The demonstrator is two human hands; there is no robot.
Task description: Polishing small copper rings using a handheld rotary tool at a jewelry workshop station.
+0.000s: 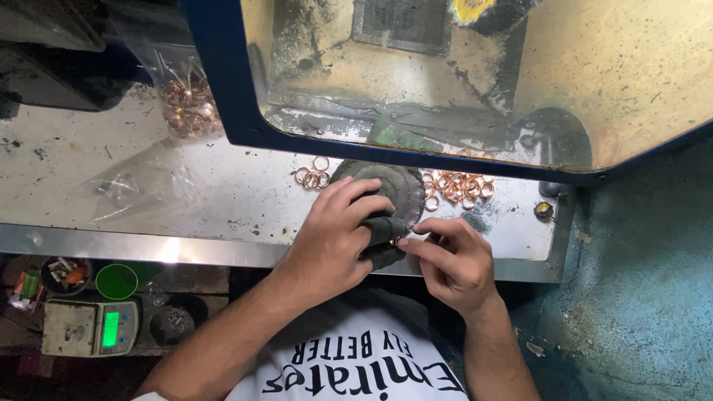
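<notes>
Grimy and scratched, a steel workbench (223,200) runs across the view, with a blue-framed dust hood (223,89) rising behind it and a rough blue-green wall at the right.

Nearest the camera, the person's left hand (330,241) is closed around a dark, worn cloth pad (386,230), the fingers curled over its top and the thumb pressing its side. The right hand (453,260) sits just beside it, thumb and forefinger pinched on a small copper-coloured ring (394,242) that touches the pad's edge. Both hands hover at the bench's front lip, above the white shirt.

To work this well, it seems wise to keep the pinch firm on the ring's rim, turn it little by little against the cloth, and hold the pad steady so that the small piece cannot slip away over the edge.

Below the bench on the left stand a small digital scale (89,327) with a lit green display and a green cup (116,281).

Farther back on the bench, a dark round buffing disc (390,182) lies behind the hands, with loose copper rings (312,177) to its left and a larger scatter of rings (459,187) to its right. Farther left, a clear plastic bag of rings (189,104) leans near the hood's frame, and an empty-looking clear bag (141,186) lies flat.
</notes>
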